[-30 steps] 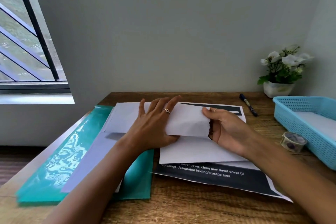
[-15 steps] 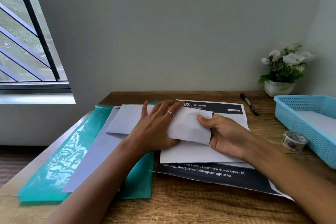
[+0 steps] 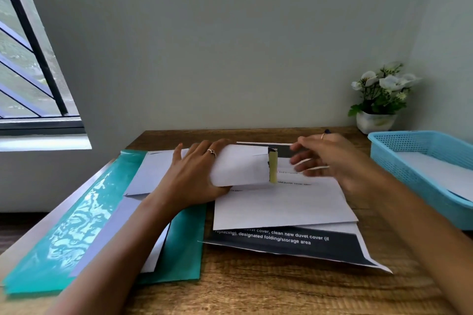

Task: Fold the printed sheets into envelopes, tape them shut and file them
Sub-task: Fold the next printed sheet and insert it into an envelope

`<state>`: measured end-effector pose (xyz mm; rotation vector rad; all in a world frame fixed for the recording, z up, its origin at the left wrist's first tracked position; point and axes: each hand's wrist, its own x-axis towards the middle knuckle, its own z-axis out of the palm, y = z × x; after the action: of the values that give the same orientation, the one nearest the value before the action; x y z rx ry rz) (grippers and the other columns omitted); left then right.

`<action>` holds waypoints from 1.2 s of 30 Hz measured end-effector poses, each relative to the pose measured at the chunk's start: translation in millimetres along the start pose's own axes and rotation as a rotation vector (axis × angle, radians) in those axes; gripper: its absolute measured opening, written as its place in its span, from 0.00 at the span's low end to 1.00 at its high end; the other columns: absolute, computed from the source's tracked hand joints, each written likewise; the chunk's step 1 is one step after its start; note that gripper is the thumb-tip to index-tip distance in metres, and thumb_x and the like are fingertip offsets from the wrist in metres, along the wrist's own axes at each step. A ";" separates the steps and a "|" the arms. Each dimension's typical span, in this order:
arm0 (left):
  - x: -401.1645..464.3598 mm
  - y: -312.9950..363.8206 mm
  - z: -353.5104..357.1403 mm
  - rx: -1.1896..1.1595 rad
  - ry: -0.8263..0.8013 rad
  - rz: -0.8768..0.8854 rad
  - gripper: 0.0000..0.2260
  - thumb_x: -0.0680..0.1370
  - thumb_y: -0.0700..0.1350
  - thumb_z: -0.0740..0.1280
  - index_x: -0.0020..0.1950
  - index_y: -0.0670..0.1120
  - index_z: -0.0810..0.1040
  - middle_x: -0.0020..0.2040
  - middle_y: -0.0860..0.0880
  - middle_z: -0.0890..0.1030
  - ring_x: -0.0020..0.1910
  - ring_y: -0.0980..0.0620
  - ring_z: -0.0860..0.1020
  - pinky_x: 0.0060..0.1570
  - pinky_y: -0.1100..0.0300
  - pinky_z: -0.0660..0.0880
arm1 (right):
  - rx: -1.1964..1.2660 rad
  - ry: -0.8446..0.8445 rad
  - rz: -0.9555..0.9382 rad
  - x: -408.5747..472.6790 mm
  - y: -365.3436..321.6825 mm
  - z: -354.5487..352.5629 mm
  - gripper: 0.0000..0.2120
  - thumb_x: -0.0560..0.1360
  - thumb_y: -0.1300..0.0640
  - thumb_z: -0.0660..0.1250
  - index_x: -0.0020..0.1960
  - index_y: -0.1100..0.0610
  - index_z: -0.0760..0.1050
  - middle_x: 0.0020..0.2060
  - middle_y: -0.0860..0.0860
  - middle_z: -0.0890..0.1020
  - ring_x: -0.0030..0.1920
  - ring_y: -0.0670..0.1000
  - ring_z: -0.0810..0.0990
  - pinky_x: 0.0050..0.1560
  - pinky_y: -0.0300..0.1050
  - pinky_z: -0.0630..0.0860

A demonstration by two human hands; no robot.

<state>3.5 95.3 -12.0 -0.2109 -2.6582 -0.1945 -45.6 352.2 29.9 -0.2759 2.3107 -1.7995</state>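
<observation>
My left hand [image 3: 194,176] grips a white envelope [image 3: 240,166] lifted a little above the desk, with fingers over its top and thumb under it. A folded printed sheet shows as a yellowish edge [image 3: 272,166] at the envelope's open right end. To the right of that end, my right hand [image 3: 330,158] hovers blurred with spread fingers, holding nothing. Under both lie a second white envelope [image 3: 281,210] and a dark printed sheet [image 3: 281,240].
A teal plastic folder [image 3: 76,222] with papers on it lies at the left. At the right stands a blue basket [image 3: 414,158] with paper inside. A small white flower pot [image 3: 376,120] sits at the back right. The wooden desk's front edge [image 3: 256,294] is near me.
My right hand has let go of the envelope's right end and pulled away to the right. The folded sheet now sits inside the envelope, which my left hand has raised slightly.
</observation>
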 end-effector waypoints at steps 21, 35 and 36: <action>0.7 -12.9 -4.5 -0.033 0.000 -0.036 0.44 0.63 0.66 0.68 0.75 0.53 0.56 0.70 0.52 0.66 0.69 0.48 0.63 0.69 0.40 0.56 | -1.032 -0.433 -0.158 13.2 14.2 -6.5 0.22 0.67 0.43 0.74 0.58 0.45 0.72 0.46 0.44 0.74 0.46 0.44 0.74 0.43 0.36 0.71; -5.0 -48.3 -33.8 0.073 0.100 -0.078 0.40 0.67 0.57 0.74 0.74 0.52 0.58 0.70 0.51 0.67 0.71 0.50 0.61 0.70 0.42 0.48 | -0.821 -0.446 -0.239 11.4 -0.2 -31.2 0.05 0.72 0.53 0.71 0.47 0.48 0.77 0.45 0.45 0.83 0.45 0.42 0.81 0.51 0.41 0.77; -6.3 -51.7 -32.5 0.070 0.109 -0.094 0.40 0.67 0.57 0.73 0.74 0.52 0.59 0.70 0.51 0.67 0.71 0.49 0.61 0.70 0.43 0.49 | -0.796 -0.426 -0.231 11.0 -1.5 -36.3 0.05 0.72 0.54 0.71 0.47 0.48 0.77 0.45 0.46 0.83 0.45 0.43 0.82 0.49 0.40 0.77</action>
<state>13.9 38.4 8.5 -0.0519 -2.5633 -0.1385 -65.9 382.7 39.6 -0.9602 2.5945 -0.6783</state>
